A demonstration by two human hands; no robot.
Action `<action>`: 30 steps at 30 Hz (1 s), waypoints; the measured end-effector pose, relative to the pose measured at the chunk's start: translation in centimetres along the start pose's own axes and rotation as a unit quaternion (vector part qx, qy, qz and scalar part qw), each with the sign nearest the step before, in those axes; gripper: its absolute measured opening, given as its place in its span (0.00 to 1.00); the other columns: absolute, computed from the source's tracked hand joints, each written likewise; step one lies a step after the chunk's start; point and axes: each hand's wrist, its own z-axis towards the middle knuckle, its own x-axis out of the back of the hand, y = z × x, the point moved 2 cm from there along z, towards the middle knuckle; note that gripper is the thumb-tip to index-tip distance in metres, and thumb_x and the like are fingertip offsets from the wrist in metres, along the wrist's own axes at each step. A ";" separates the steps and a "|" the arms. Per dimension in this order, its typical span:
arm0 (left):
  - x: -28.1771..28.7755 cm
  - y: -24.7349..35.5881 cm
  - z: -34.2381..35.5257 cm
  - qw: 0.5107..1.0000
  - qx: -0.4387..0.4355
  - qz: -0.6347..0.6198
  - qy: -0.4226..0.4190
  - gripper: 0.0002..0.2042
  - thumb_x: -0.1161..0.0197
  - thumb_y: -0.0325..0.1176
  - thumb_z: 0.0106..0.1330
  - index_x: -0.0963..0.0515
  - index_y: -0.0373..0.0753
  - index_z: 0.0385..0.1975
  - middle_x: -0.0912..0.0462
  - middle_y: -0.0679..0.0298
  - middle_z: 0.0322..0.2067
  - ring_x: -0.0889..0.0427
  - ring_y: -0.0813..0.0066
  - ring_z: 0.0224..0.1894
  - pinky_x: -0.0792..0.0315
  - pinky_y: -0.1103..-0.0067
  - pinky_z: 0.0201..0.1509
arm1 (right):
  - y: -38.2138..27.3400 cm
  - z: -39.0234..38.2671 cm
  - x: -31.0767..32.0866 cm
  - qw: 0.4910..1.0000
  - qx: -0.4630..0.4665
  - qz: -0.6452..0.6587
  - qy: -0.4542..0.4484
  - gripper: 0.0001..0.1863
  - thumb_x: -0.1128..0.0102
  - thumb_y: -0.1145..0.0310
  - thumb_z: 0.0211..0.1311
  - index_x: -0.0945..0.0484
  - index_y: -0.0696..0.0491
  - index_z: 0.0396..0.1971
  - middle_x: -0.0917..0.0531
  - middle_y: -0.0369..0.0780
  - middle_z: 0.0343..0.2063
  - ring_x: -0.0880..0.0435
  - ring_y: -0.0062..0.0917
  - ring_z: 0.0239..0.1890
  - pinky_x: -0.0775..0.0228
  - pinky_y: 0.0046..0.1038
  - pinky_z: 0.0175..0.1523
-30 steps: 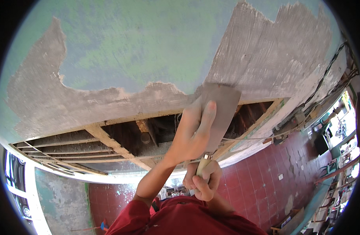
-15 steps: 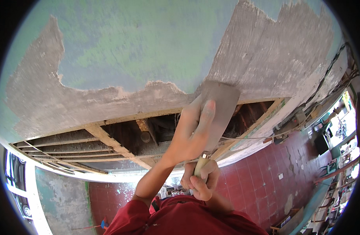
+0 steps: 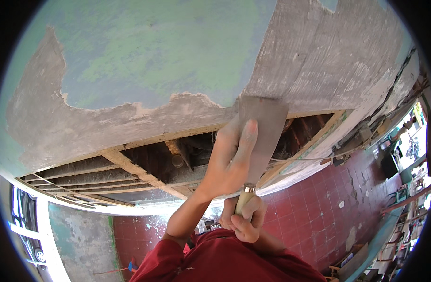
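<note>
A wide-bladed scraper points up against a ceiling of peeling green paint and bare grey surface. Its top edge lies on the grey part, beside the border of the paint. My left hand grips the blade from its left side, thumb laid flat along the face; the other fingers are hidden behind the metal. Lower down, my right hand is closed around the pale handle, just under its metal collar.
Just below the scraped area, a long opening exposes dark space and wooden battens. A thin cable runs along its right side. Far below lies a red tiled floor, with furniture at the right and a vehicle beyond the left wall.
The scraper has shifted slightly and stands a little more upright, its blade less blurred. Both hands keep their hold. The whole view has tilted a little.
</note>
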 end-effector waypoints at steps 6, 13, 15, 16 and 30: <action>0.0 0.0 0.0 1.000 0.005 -0.013 0.013 0.15 0.57 0.38 0.75 0.30 0.29 0.38 0.30 0.64 0.24 0.37 0.81 0.30 0.37 0.80 0.34 | 0.6 -0.4 0.0 0.999 -0.006 0.031 0.012 0.09 0.52 0.86 0.48 0.36 0.55 0.26 0.28 0.42 0.12 0.37 0.15 0.10 0.46 0.20 0.14; 0.3 0.4 0.5 0.999 0.034 -0.012 -0.010 0.15 0.57 0.38 0.75 0.30 0.30 0.36 0.30 0.66 0.23 0.37 0.82 0.30 0.38 0.80 0.33 | 0.1 0.4 -0.7 1.000 -0.001 0.012 -0.006 0.09 0.52 0.87 0.47 0.35 0.57 0.25 0.27 0.44 0.13 0.35 0.16 0.11 0.42 0.19 0.14; 0.3 0.6 0.4 1.000 0.013 -0.014 -0.009 0.15 0.57 0.37 0.75 0.31 0.30 0.34 0.31 0.66 0.23 0.38 0.82 0.29 0.38 0.80 0.33 | 0.3 0.3 -0.8 1.000 0.001 0.010 0.001 0.09 0.52 0.87 0.47 0.35 0.58 0.25 0.27 0.43 0.13 0.35 0.16 0.11 0.42 0.19 0.14; 0.2 0.4 0.2 1.000 0.020 -0.017 -0.007 0.15 0.57 0.37 0.75 0.31 0.31 0.34 0.32 0.66 0.22 0.38 0.82 0.29 0.38 0.80 0.33 | 0.2 -0.1 -0.8 1.000 -0.006 0.009 0.013 0.09 0.52 0.87 0.47 0.35 0.57 0.26 0.27 0.43 0.13 0.35 0.16 0.11 0.42 0.19 0.15; 0.0 -0.4 0.1 1.000 0.022 -0.011 0.004 0.16 0.56 0.38 0.75 0.32 0.30 0.31 0.33 0.66 0.22 0.39 0.81 0.28 0.39 0.80 0.32 | 0.5 0.3 -0.1 1.000 0.014 0.005 0.011 0.09 0.53 0.86 0.46 0.36 0.55 0.25 0.29 0.40 0.10 0.37 0.14 0.10 0.48 0.19 0.14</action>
